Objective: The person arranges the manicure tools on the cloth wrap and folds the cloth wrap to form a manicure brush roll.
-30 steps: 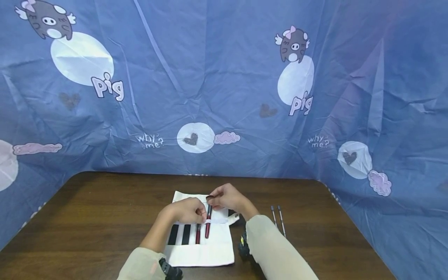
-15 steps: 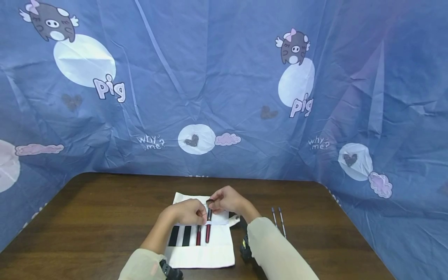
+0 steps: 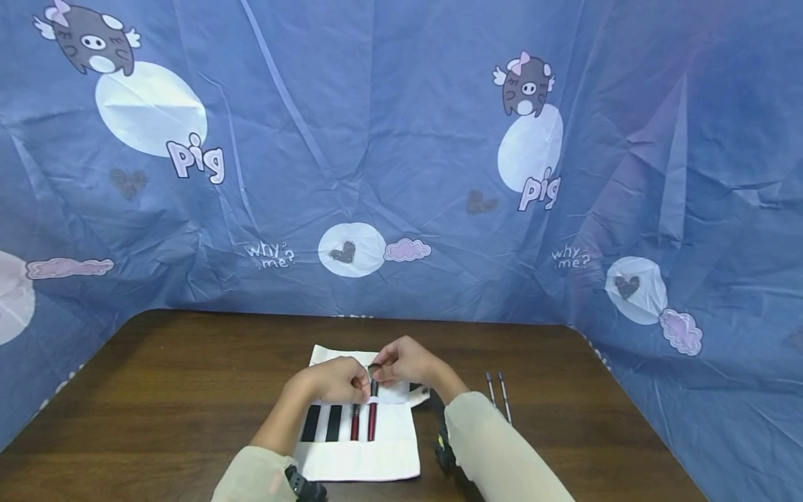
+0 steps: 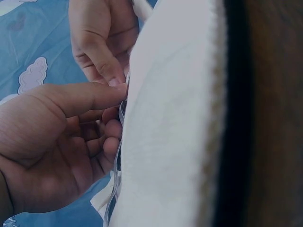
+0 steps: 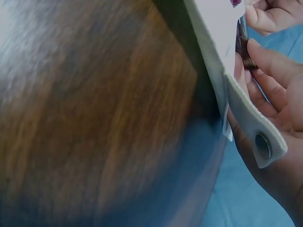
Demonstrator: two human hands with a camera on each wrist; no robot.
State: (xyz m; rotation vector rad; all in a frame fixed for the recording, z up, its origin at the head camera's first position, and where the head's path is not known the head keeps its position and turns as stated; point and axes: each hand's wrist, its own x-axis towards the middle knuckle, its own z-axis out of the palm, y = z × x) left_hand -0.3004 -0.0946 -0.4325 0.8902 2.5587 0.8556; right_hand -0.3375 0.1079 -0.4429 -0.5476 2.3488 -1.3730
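Note:
A white fabric pen roll (image 3: 392,457) lies unrolled on the table, with a thin elastic band (image 4: 113,187) across it. Two red pens sit in it side by side: one pen (image 3: 355,424) on the left, the other pen (image 3: 372,422) on the right under the band. My right hand (image 3: 408,364) pinches the dark upper end (image 5: 245,52) of the right pen between thumb and fingers. Just left of that pen, my left hand (image 3: 339,378) pinches the band at the roll's edge, its fingertips partly hidden behind the cloth in the left wrist view.
Black strips (image 3: 334,422) show on the roll's left half. A strap (image 5: 253,120) with a metal snap sticks out from its right side. Two thin pen refills (image 3: 505,399) lie right of the right forearm. A blue printed curtain (image 3: 401,174) hangs behind the table (image 3: 188,404).
The right pen has slid down toward the roll's lower pocket, its lower end now level with the pocket's edge. My right hand followed it slightly left and down; my left hand stayed in place.

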